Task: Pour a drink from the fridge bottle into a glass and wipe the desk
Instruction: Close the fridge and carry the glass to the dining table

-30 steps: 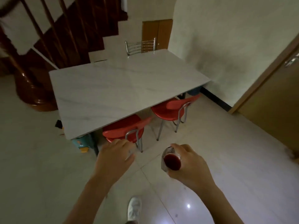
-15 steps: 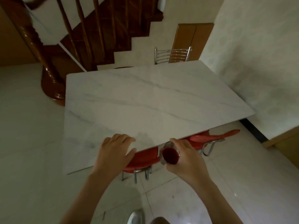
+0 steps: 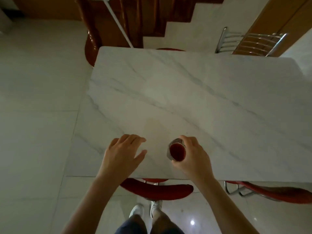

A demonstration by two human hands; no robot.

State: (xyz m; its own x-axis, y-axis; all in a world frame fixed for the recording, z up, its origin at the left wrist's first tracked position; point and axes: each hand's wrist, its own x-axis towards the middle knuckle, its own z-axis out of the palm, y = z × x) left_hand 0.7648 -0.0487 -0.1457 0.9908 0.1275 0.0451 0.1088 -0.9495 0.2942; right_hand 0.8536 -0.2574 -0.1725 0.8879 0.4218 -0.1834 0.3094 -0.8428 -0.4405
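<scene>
A small clear glass (image 3: 176,150) filled with dark red drink is held upright in my right hand (image 3: 194,156), fingers wrapped around its right side, over the near part of the white marble desk (image 3: 194,102). Whether the glass touches the top I cannot tell. My left hand (image 3: 124,153) hovers to the left of the glass above the desk, palm down, fingers apart, holding nothing. No bottle or cloth is in view.
Two red chairs (image 3: 157,189) (image 3: 276,193) are tucked under the desk's near edge. A metal-backed chair (image 3: 249,43) stands at the far right. A dark wooden staircase (image 3: 135,21) rises behind the desk. Pale tiled floor (image 3: 37,115) lies left; my feet (image 3: 145,211) are below.
I have walked up to the desk, which now fills the view. Both hands moved forward from over the floor to above the desk's near edge, the glass still in my right hand.
</scene>
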